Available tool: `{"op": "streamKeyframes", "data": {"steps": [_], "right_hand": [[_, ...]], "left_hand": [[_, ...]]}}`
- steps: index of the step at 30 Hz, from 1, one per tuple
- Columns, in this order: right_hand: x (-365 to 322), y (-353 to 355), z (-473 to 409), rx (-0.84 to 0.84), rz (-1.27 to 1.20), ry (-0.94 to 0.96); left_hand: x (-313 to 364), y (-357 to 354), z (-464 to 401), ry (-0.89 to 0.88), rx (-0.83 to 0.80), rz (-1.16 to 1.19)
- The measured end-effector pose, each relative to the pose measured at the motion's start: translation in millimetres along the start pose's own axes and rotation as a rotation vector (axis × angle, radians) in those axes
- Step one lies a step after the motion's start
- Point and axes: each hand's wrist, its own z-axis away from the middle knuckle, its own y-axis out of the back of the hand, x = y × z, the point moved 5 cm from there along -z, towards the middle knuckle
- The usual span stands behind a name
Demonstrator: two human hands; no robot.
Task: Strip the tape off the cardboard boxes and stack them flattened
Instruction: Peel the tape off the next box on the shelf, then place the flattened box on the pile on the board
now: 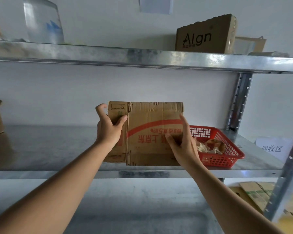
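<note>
Stacking appears under way: flattened cardboard box is held on the shelf, left hand pinching its nine-o'clock edge, right hand spread at three o'clock; laying flat seems next.

- One view only, from a camera worn on the person's head; no second view shares the scene.
- It faces forward into a metal shelving unit, roughly level with the middle shelf, and sees the underside edge of the upper shelf above.
- It sits close: both forearms run in from the bottom corners, and the left hand and right hand meet near the frame's centre.
- The wide lens bends the shelf edges and the right upright near the borders.
</note>
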Motion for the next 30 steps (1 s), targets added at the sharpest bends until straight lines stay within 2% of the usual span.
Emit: {"op": "streamKeyframes", "data": {"steps": [3,5,8,13,21,30], "right_hand": [[6.5,0.7,4.1,-0.030,0.164,-0.011],[8.5,3.3,3.4,-0.023,0.202,-0.027],[12.0,12.2,2.4,-0.003,0.145,-0.092],[7.8,29.5,11.9,-0.009,0.093,-0.112],[21.1,80.8,50.1,0.113,0.024,-0.210],[40.1,177.3,107.0,0.271,0.011,-0.286]], "left_hand": [[-4.9,-2.2,6.3,-0.006,-0.012,-0.116],[-7.3,-7.4,12.2,-0.009,-0.076,-0.207],[-8.6,-15.0,26.8,-0.077,-0.209,-0.354],[-5.7,-30.0,49.0,-0.158,-0.278,-0.568],[12.0,-67.7,75.6,-0.318,-0.385,-0.605],[77.8,-132.7,127.4,-0.476,-0.500,-0.514]]}}
